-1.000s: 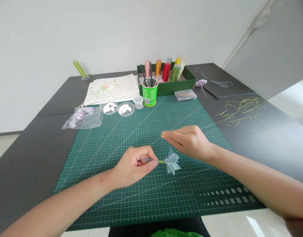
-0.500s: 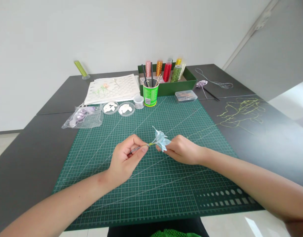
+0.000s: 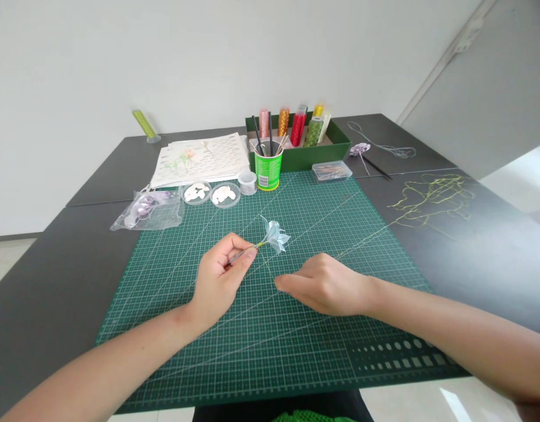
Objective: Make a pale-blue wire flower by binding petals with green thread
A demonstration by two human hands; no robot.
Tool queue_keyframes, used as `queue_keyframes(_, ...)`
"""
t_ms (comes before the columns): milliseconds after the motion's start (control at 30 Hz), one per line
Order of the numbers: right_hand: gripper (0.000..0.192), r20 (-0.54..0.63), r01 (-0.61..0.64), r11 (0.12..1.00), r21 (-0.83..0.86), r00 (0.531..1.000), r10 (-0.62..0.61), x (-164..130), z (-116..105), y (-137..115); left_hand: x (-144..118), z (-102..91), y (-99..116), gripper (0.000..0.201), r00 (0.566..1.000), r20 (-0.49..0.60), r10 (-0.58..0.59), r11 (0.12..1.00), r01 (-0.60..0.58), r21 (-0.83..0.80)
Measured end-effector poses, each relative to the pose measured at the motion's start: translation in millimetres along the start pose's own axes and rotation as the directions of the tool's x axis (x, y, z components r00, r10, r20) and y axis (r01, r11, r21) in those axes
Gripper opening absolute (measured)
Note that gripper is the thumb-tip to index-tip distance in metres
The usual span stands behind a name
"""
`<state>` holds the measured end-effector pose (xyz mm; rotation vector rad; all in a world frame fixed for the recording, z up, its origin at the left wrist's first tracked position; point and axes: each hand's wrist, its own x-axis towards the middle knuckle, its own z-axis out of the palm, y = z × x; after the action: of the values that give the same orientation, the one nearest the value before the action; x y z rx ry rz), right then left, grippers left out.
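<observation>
A pale blue artificial flower (image 3: pixel 276 235) points up and to the right above the cutting mat. My left hand (image 3: pixel 221 275) pinches its thin stem just under the bloom, where yellow-green thread is wound. From that winding a fine thread (image 3: pixel 267 262) runs down to the fingertips of my right hand (image 3: pixel 325 285), which is closed on it. My right hand is to the lower right of the flower, apart from the petals. A long strand also leads from near my right hand to the loose yellow-green thread (image 3: pixel 432 199) on the right of the table.
Under my hands lies a green cutting mat (image 3: pixel 200 351). Behind it stand a green cup (image 3: pixel 267 171) with sticks, a green box (image 3: pixel 296 158) of thread spools and a clear case (image 3: pixel 331 170). Dishes of white pieces (image 3: pixel 225 194) and a plastic bag (image 3: pixel 149 210) are at the left.
My right hand has moved down, away from behind the flower, drawing the thread taut. My left hand has shifted the flower slightly left and up.
</observation>
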<state>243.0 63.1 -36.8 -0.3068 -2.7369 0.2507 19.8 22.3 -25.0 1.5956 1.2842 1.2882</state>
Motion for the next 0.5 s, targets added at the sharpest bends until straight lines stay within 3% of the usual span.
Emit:
queue_keyframes(200, 0.026, -0.073, 0.034, 0.999, -0.014, 0.997, -0.035, 1, -8, -7, 2, -0.2, -2, 0.022, 0.997, 0.037, -0.073, 0.997, 0.071, 0.04)
queue_keyframes(333, 0.026, -0.148, -0.013, 1.0, 0.026, 0.989, 0.016, 2, -16, -13, 3, -0.2, -6, 0.024, 0.986, 0.092, -0.141, 0.987, 0.133, 0.088)
queue_keyframes(433, 0.024, -0.138, -0.057, 0.977, 0.207, 0.987, 0.087, 4, -24, -15, 3, 0.3, -8, 0.025, 0.973, 0.151, -0.176, 0.981, 0.161, 0.105)
queue_keyframes(500, 0.025, -0.115, -0.09, 0.916, 0.391, 0.983, 0.146, 5, -30, -17, 2, 1.4, -9, 0.025, 0.958, 0.201, -0.204, 0.977, 0.187, 0.104)
